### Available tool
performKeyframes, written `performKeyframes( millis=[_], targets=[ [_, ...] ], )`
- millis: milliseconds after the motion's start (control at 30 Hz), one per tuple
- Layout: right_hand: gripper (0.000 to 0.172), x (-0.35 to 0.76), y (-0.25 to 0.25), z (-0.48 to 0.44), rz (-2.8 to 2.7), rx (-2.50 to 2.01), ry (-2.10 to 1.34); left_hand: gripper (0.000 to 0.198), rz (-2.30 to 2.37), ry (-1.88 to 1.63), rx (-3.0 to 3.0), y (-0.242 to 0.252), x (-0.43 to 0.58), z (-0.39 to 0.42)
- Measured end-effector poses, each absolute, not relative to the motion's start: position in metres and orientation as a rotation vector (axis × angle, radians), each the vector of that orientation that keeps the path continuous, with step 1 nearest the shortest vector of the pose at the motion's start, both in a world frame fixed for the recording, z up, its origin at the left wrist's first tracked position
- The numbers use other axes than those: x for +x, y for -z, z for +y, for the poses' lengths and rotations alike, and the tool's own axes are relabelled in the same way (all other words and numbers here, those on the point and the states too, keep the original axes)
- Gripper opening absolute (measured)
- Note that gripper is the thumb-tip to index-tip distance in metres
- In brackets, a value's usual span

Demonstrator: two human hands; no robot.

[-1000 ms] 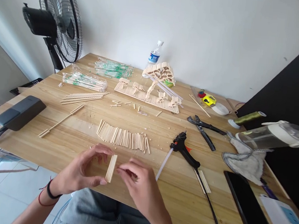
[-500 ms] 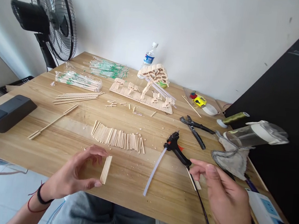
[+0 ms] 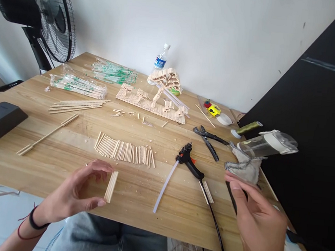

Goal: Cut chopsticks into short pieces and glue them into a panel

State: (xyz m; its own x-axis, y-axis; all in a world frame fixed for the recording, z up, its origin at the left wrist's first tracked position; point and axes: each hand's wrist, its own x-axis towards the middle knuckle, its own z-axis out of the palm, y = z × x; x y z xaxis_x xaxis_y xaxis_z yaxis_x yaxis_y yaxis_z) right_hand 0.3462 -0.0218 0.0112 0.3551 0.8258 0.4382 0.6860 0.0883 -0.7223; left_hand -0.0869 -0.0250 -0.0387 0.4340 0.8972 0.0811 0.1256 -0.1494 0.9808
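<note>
My left hand (image 3: pixel 81 188) grips a small panel of wooden sticks (image 3: pixel 111 187) laid side by side, its thumb at the lower end and fingers at the upper. My right hand (image 3: pixel 259 217) is at the right, its thumb and fingers close together beside a grey cloth pouch (image 3: pixel 244 168). A dark object (image 3: pixel 231 196) shows at its fingertips; I cannot tell whether they hold it. Between my hands lies a black glue gun (image 3: pixel 190 161) with a clear glue stick (image 3: pixel 166 186) in its back. A row of short sticks (image 3: pixel 125 150) lies beyond my left hand.
A stick-built model (image 3: pixel 153 102) stands at the back near a water bottle (image 3: pixel 161 59). Pliers (image 3: pixel 210 141), a tape measure (image 3: pixel 214 110) and a lidded clear cup (image 3: pixel 268 143) are at the right. Long sticks (image 3: pixel 77 105), bagged sticks (image 3: pixel 79 85) and a fan (image 3: pixel 44 15) are at the left.
My right hand has moved away from the glue gun's handle toward the grey pouch. My left hand still holds the stick panel. The view has shifted slightly right.
</note>
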Motion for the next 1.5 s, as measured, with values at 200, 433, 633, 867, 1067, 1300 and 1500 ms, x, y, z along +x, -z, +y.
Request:
performKeyframes(
  millis=[200,433,633,867,1067,1300,1500],
  targets=[
    [0.042,0.340,-0.005,-0.016,-1.240,-1.778,-0.301,0.055,0.936,-0.877,1.603,0.039,-0.087,-0.026],
    [0.048,0.351,0.029,0.021,-1.735,-1.832,-0.187,0.054,0.944,-0.880,1.563,0.039,-0.085,-0.025],
    [0.050,0.349,0.058,0.054,-1.827,-1.929,-0.264,0.055,0.990,-0.879,1.556,0.043,-0.084,-0.026],
    [0.044,0.359,0.057,0.060,-1.690,-1.858,-0.317,0.054,0.956,-0.928,1.515,0.035,-0.079,-0.025],
    [0.051,0.341,0.016,0.042,-1.052,-1.467,-0.958,0.053,0.890,-0.997,1.389,0.035,-0.076,-0.025],
    [0.041,0.256,-0.001,-0.002,-1.085,-1.295,-1.416,0.057,0.818,-1.126,1.169,0.042,-0.074,-0.022],
    [0.045,0.203,0.020,-0.030,-1.395,-1.160,-1.539,0.053,0.798,-1.178,1.107,0.040,-0.073,-0.021]
  ],
)
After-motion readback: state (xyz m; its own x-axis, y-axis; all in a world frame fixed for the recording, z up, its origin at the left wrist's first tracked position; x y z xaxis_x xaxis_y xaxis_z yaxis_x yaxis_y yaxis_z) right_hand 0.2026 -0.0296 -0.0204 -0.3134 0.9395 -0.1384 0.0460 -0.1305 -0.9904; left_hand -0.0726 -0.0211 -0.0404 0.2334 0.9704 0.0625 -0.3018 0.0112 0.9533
